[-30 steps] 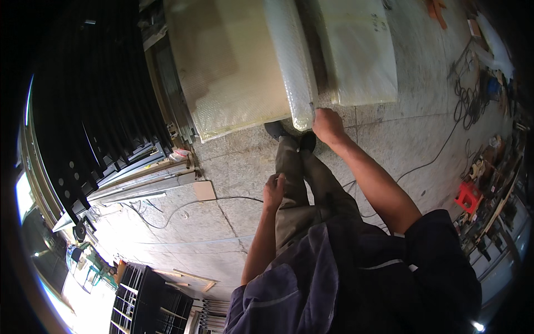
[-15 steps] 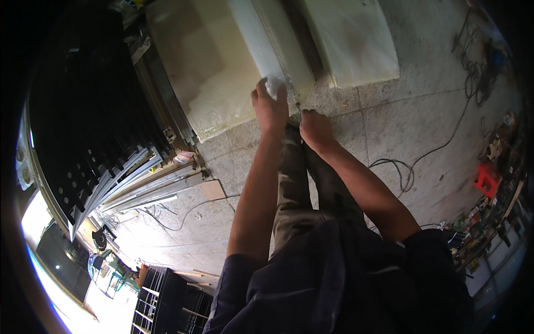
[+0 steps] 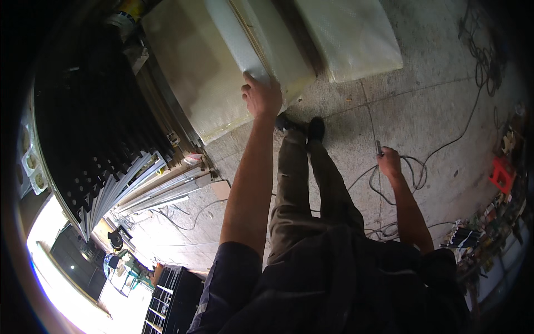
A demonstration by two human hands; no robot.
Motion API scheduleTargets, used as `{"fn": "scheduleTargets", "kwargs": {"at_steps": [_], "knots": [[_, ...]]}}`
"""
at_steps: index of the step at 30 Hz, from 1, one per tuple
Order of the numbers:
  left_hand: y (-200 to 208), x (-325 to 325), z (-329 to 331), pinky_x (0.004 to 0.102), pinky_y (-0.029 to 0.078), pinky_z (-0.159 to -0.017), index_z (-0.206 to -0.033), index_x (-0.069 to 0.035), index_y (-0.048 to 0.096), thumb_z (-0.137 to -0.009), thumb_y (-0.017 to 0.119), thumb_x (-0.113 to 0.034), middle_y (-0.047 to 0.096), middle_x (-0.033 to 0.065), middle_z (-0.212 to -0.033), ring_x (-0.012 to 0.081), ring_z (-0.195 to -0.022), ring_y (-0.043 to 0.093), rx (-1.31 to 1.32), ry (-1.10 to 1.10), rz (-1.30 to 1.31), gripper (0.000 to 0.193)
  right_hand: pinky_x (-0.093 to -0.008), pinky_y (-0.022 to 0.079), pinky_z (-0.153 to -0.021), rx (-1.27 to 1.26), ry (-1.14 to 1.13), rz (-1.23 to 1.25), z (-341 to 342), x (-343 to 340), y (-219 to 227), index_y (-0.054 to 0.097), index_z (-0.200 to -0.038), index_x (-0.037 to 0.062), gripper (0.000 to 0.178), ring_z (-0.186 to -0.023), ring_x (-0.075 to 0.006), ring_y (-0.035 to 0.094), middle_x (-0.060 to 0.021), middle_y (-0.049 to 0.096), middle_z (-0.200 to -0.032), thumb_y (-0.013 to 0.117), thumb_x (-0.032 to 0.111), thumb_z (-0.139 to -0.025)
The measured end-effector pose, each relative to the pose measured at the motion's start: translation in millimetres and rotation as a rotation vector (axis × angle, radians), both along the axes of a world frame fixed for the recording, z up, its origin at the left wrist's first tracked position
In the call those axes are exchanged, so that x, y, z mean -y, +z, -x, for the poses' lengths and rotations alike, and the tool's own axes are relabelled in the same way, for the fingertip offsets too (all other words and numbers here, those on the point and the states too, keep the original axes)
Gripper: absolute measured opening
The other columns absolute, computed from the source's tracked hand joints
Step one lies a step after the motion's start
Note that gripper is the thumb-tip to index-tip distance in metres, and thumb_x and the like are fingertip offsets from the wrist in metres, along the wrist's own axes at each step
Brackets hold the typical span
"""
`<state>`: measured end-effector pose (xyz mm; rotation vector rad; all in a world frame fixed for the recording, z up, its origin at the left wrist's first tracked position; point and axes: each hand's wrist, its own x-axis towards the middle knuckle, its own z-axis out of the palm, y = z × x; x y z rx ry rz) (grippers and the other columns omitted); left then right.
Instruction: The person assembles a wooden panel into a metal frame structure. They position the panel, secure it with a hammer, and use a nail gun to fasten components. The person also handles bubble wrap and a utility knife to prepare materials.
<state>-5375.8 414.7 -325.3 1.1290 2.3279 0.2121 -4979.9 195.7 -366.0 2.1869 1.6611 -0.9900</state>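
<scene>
My left hand (image 3: 261, 97) is closed round the near end of a long white strip of wrapping (image 3: 236, 42), which looks like bubble wrap. The strip lies lengthwise on a large flat panel (image 3: 183, 72) covered in cloudy, see-through wrap. Away to the right, my right hand (image 3: 389, 162) is closed on a slim grey knife-like tool (image 3: 379, 147) that points up past the fingers. The fist hides most of its handle. Open floor lies under that hand, well apart from the panel.
A second wrapped panel (image 3: 350, 39) lies at the far right. Dark cable (image 3: 409, 172) loops across the concrete floor below my right hand. Many dark metal profiles (image 3: 105, 111) are stacked at left, by long light strips (image 3: 172, 189). A red plastic stool (image 3: 502, 175) stands at right.
My right hand has swung right and back, away from the panel's edge, with the tool. My left hand has shifted a little left on the white wrapping. My feet now show.
</scene>
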Motion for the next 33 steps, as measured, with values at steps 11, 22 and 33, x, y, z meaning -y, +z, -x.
{"fn": "scheduleTargets", "kwargs": {"at_steps": [11,22,33], "knots": [[-8.5,15.2,23.8,0.0545,0.052,-0.088,-0.14,0.0,0.034,-0.082,0.063,-0.02,0.065,0.0303,-0.109,0.0485,-0.1,0.065,0.051,-0.062,-0.033,0.068,-0.0374,0.053,-0.051,-0.422,-0.342,0.134,63.3,-8.2,26.1,0.067,-0.092,-0.0018,0.019,-0.055,-0.0225,0.067,-0.0133,0.066,-0.07,0.068,0.015,-0.083],[-78.4,46.1,83.0,0.0485,0.053,-0.082,-0.13,-0.001,0.046,-0.079,0.069,-0.018,0.069,0.0243,-0.097,0.0423,-0.088,0.067,0.348,0.12,-0.113,0.059,-0.0368,0.052,-0.059,-0.541,-0.132,0.059,151.1,-97.0,70.9,0.067,-0.095,-0.002,0.019,-0.06,-0.0227,0.066,-0.014,0.064,-0.067,0.067,0.015,-0.087],[1.7,-30.2,27.8,0.0551,0.045,-0.102,-0.152,-0.01,0.028,-0.085,0.072,-0.028,0.034,0.0319,-0.146,0.0524,-0.126,0.042,0.119,-0.07,-0.206,0.082,-0.0406,0.049,-0.062,-0.589,-0.026,-0.026,228.7,-205.0,98.3,0.064,-0.09,-0.0025,0.014,-0.065,-0.0316,0.064,-0.0193,0.063,-0.072,0.068,0.011,-0.085]]}}
